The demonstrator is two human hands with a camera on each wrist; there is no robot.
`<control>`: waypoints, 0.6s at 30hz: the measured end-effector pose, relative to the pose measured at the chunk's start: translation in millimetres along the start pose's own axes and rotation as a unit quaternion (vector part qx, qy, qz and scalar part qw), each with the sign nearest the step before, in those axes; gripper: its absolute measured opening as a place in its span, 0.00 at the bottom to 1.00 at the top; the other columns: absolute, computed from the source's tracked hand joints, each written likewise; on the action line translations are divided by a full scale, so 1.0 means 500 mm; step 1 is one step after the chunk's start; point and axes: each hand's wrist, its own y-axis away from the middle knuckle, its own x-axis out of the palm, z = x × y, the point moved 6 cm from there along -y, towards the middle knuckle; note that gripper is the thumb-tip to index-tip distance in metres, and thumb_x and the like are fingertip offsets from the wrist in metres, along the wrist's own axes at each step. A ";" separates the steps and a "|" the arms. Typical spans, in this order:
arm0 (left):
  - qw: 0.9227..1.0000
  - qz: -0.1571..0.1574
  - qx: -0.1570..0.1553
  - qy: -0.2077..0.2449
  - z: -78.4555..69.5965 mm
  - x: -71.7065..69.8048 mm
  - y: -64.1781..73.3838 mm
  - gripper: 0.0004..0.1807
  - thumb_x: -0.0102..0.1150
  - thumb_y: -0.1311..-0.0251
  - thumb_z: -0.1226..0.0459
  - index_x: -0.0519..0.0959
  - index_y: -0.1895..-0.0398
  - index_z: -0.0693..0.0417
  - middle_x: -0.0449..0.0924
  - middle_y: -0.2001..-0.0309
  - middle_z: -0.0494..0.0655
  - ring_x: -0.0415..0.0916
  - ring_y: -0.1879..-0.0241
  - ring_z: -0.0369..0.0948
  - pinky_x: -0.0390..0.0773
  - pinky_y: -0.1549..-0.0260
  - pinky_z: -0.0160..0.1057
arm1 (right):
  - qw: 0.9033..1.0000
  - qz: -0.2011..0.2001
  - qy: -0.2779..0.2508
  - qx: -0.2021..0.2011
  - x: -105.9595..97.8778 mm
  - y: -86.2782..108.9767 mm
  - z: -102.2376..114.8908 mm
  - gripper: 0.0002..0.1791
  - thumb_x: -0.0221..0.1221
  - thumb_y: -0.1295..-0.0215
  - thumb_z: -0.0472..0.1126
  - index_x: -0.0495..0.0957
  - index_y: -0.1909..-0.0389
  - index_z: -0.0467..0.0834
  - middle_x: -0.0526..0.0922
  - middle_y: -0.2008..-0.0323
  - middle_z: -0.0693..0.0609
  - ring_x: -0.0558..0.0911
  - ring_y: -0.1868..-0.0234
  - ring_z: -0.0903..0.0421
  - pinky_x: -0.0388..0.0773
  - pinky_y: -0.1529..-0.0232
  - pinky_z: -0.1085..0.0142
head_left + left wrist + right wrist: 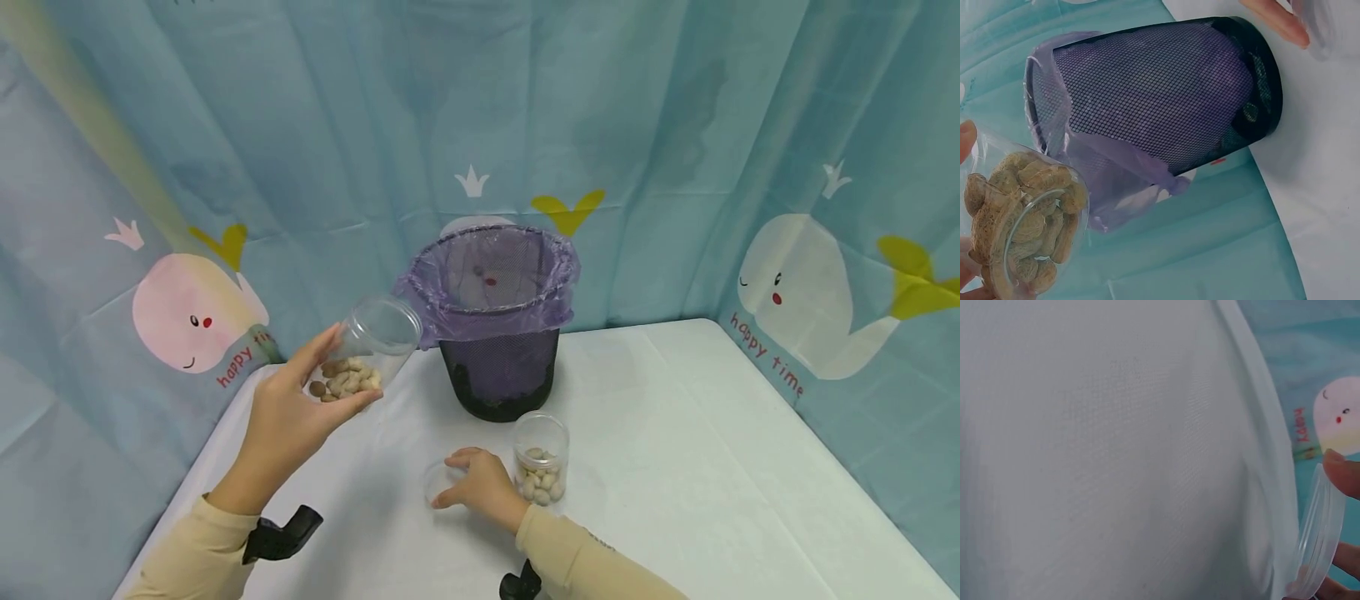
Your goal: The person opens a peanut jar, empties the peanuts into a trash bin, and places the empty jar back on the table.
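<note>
1. A light-blue curtain printed with pale whales (pixel 637 125) hangs behind and along both sides of a table spread with a white cloth (pixel 675 433).

2. At the far middle of the table stands a black mesh wastebasket (pixel 498 404), lined with a translucent purple plastic bag (pixel 495 325) folded out over its rim.

3. On the left, a person's left hand (pixel 288 408) grips a clear plastic cylindrical jar (pixel 390 325), thumb on one side and fingers on the other. The jar tilts, its mouth toward the far right, near the bag's left edge; tan peanuts in their shells (pixel 348 382) lie inside.

4. At the near middle, the right hand (pixel 487 492) pinches a clear, round plastic lid (pixel 1322 544) between thumb and fingers, low over the cloth; whether the lid touches it cannot be told.

5. Just right of that hand, a second clear plastic jar (pixel 542 442) stands upright on the table, partly filled with pale, rounded nuts (pixel 540 485).

6. Beige sleeves (pixel 202 554) cover both forearms.
</note>
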 end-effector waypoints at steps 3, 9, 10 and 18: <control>1.000 0.001 0.007 -0.008 -0.002 0.000 -0.006 0.49 0.83 0.66 0.67 0.73 0.33 0.56 0.81 0.42 0.59 0.83 0.54 0.51 0.69 0.72 0.15 | 1.000 0.007 -0.005 0.003 0.001 0.000 -0.003 0.33 0.80 0.61 0.41 0.83 0.49 0.35 0.81 0.42 0.40 0.75 0.35 0.38 0.71 0.32 0.44; 1.000 0.005 0.008 -0.012 -0.002 0.002 -0.005 0.50 0.83 0.67 0.68 0.72 0.32 0.56 0.81 0.41 0.59 0.81 0.51 0.50 0.69 0.71 0.14 | 1.000 0.017 -0.021 0.009 0.003 0.001 -0.006 0.33 0.79 0.60 0.39 0.83 0.49 0.33 0.80 0.42 0.38 0.74 0.35 0.36 0.69 0.31 0.43; 1.000 0.005 0.008 -0.012 -0.002 0.001 -0.005 0.50 0.83 0.67 0.68 0.72 0.32 0.56 0.81 0.41 0.59 0.81 0.52 0.50 0.69 0.71 0.14 | 1.000 0.018 -0.023 0.010 0.003 0.001 -0.008 0.33 0.79 0.60 0.39 0.83 0.49 0.33 0.80 0.41 0.38 0.73 0.34 0.36 0.69 0.31 0.43; 1.000 0.010 0.003 -0.013 -0.002 0.002 -0.006 0.50 0.83 0.66 0.68 0.71 0.31 0.54 0.80 0.40 0.58 0.81 0.54 0.48 0.70 0.72 0.15 | 0.999 0.020 -0.019 0.024 0.004 -0.006 -0.018 0.32 0.78 0.60 0.36 0.83 0.49 0.33 0.80 0.41 0.38 0.73 0.34 0.36 0.68 0.30 0.43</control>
